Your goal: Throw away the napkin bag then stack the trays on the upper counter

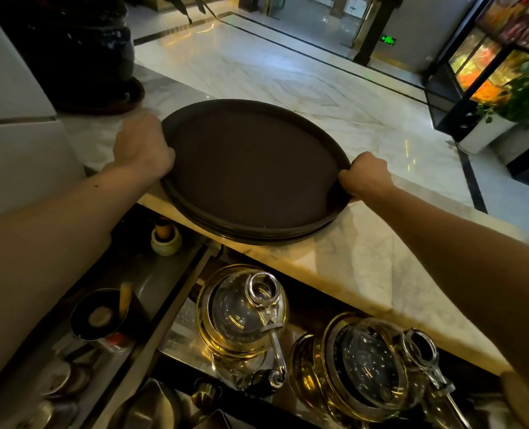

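Here, a stack of round dark-brown trays (250,168) sits on the upper counter (365,258), a white veined marble ledge with a lit yellowish front edge. Several rims show, layered at the stack's near edge; exact count not readable. The near edge of the stack overhangs the counter's front edge slightly.

Left hand (142,147): on the left rim of the stack, back of hand toward the camera, fingers curled over and around the edge. Fingertips hidden behind the hand, so how many trays they take in cannot be told. Right hand (365,174): closed on the right rim, thumb lying on top of the top tray's edge, the other fingers tucked out of sight under the rim. Both forearms run in from the lower corners, cut off by the frame.

No napkin bag identifiable anywhere in view.

Behind the left hand, on the counter's far left end, a large dark glazed pot (83,48) stands on a dark saucer; its top is cut off and the detail is lost in shadow.

Below the counter, the lower work surface is dim. Two glass teapots (244,317) with gold bands and metal lid clamps stand side by side, the right one partly cut by the frame's bottom. To the left: a small pale green jar (165,239) and a dark cup (100,314) with something pale inside, contents unclear. Metal items at bottom left too blurred to name.

Beyond the counter, a polished marble floor (272,66) and a lit display case (485,63) at right, contents not legible.
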A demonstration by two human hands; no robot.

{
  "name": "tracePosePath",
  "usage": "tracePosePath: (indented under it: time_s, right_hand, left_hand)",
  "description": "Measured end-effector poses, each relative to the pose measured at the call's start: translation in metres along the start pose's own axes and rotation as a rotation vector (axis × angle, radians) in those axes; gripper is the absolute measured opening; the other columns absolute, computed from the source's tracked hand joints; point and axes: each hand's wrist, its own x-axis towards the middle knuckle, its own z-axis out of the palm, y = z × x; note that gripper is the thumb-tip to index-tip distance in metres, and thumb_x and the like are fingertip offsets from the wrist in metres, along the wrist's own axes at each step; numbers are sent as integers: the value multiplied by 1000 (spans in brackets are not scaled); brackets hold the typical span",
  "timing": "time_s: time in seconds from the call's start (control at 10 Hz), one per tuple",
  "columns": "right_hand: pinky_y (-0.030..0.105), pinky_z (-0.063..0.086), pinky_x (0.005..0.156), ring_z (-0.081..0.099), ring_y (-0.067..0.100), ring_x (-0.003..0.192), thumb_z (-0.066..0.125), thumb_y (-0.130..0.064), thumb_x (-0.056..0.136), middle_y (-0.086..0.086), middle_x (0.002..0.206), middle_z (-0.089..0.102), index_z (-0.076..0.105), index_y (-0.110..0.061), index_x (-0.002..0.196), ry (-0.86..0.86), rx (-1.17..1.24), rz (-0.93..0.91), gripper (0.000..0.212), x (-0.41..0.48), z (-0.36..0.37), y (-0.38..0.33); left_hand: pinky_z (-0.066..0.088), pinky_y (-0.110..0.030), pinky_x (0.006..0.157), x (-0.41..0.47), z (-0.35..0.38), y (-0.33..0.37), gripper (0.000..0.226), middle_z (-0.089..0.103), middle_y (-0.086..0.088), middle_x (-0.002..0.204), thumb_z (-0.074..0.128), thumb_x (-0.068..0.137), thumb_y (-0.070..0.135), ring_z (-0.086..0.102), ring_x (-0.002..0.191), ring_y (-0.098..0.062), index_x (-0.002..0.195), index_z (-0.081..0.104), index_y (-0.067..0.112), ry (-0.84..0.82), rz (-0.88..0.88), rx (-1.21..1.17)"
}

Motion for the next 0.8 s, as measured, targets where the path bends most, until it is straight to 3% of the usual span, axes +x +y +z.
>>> tracePosePath:
  time_s: [0.1, 0.2, 0.3, 0.4, 0.5, 0.7, 0.8]
  right_hand:
    - [28, 53, 48, 69, 25, 56, 55, -11, 93, 14, 82, 66, 58, -1, 94, -77, 36, 58, 11, 6, -13, -3]
    - [31, 58, 52, 72, 28, 63, 55, -11, 93, 18, 92, 67, 59, 0, 99, -110, 80, 89, 12, 2, -15, -3]
    - [35, 55, 62, 68, 29, 74, 51, -9, 92, 18, 95, 63, 54, -3, 91, -103, -9, -13, 7, -18, -12, -3]
    - [34, 45, 67, 58, 28, 82, 52, -13, 90, 15, 96, 58, 52, -5, 95, -90, -63, -86, 10, -37, -12, 0]
    - [33, 40, 74, 51, 25, 90, 53, -23, 94, 13, 104, 56, 51, -3, 123, -57, -33, -172, 35, -65, -19, 5]
    - [42, 45, 95, 53, 33, 120, 47, -36, 99, 18, 133, 55, 43, -5, 137, 52, -10, -295, 49, -131, -66, 18]
    - [43, 43, 99, 50, 34, 125, 45, -38, 99, 18, 139, 51, 39, -7, 142, 89, 18, -333, 53, -163, -91, 28]
  left_hand:
    - [47, -49, 84, -2, -2, -1, 27, 57, -28, 118, 61, 87, 9, 56, 108, -46, 111, 57, -4, -24, -5, -14]
    - [46, -47, 80, -5, -2, -1, 26, 57, -27, 116, 57, 88, 8, 56, 106, -45, 111, 56, -3, -60, -5, -31]
    - [44, -51, 90, -18, -3, 7, 43, 48, -29, 129, 51, 93, 18, 47, 118, -47, 129, 42, -2, -157, 34, -33]
    - [38, -55, 99, -32, -5, 14, 59, 33, -32, 143, 47, 96, 29, 35, 130, -48, 143, 26, 1, -209, 47, -4]
    - [33, -56, 104, -59, -10, 24, 66, 27, -30, 148, 41, 97, 44, 30, 132, -50, 148, 22, 6, -243, 136, 72]
    - [36, -54, 103, -119, -63, 43, 60, 39, -25, 144, 33, 99, 47, 39, 130, -44, 145, 31, 9, -193, 330, -10]
    - [37, -53, 104, -148, -92, 52, 61, 40, -24, 144, 32, 99, 48, 41, 130, -43, 145, 32, 9, -166, 421, -55]
